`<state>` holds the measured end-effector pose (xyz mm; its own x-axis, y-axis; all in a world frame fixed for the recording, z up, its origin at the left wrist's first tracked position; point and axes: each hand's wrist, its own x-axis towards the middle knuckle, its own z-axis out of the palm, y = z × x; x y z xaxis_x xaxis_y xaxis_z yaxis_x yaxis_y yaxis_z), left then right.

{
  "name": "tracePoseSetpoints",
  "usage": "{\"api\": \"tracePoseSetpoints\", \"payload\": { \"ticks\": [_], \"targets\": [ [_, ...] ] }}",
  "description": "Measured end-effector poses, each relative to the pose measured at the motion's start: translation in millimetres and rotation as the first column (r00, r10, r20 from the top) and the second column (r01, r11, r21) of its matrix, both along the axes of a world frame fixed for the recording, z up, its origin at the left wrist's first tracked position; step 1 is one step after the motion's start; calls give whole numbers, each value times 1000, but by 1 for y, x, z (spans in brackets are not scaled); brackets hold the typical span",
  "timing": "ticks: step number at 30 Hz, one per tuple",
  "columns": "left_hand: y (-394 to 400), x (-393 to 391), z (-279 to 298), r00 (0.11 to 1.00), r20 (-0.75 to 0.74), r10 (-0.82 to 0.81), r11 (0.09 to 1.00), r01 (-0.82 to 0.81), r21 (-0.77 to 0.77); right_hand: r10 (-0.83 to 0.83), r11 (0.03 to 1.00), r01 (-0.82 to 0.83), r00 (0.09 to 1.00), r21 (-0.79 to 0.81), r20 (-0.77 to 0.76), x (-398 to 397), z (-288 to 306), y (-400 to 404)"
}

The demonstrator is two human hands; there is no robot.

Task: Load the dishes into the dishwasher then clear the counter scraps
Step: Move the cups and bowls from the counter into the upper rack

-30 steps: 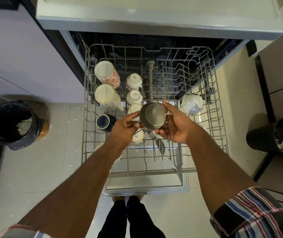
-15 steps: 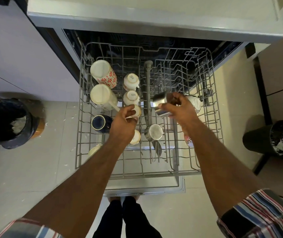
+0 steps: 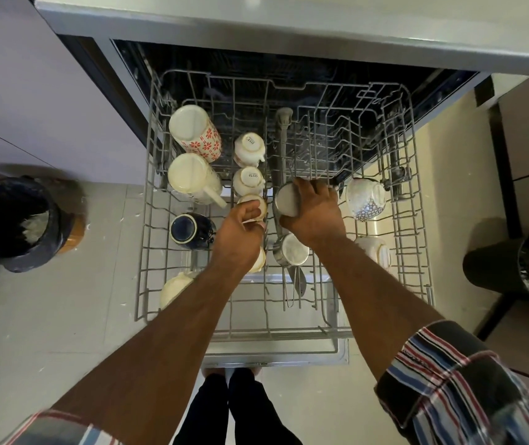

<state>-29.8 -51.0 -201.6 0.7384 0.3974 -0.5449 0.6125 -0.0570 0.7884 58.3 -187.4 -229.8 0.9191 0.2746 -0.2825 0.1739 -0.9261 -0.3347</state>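
Still mid-load, I'd say: my right hand [image 3: 313,213] is curled round a small round steel cup [image 3: 286,200], mouth down, setting it into the grey wire dishwasher rack [image 3: 419,252] by the centre spine. My left hand [image 3: 240,234] pinches a small cream ceramic cup [image 3: 253,205] already in its row. Rack holds approx. ten pcs: red-flower mug [image 3: 197,131], plain cream mug [image 3: 192,178], navy mug [image 3: 187,231], blue-dotted bowl [image 3: 366,199]. Right half mostly free. Counter scraps not in view, so that part's presumably left.
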Motion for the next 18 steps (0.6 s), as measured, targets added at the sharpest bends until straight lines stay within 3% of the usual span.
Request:
{"api": "tracePoseSetpoints", "payload": {
  "ticks": [3,10,18],
  "targets": [
    [1,0,0,1000,3,0,1000,0,9,-43,999,43,999,31,30,0,1,6],
    [2,1,-5,1000,-16,-5,1000,5,-5,-67,992,57,994,-112,-87,-4,0,6],
    [8,-1,-6,1000,-23,-18,1000,18,16,-83,995,83,997,-53,5,-7,-7,10]
  ]
}}
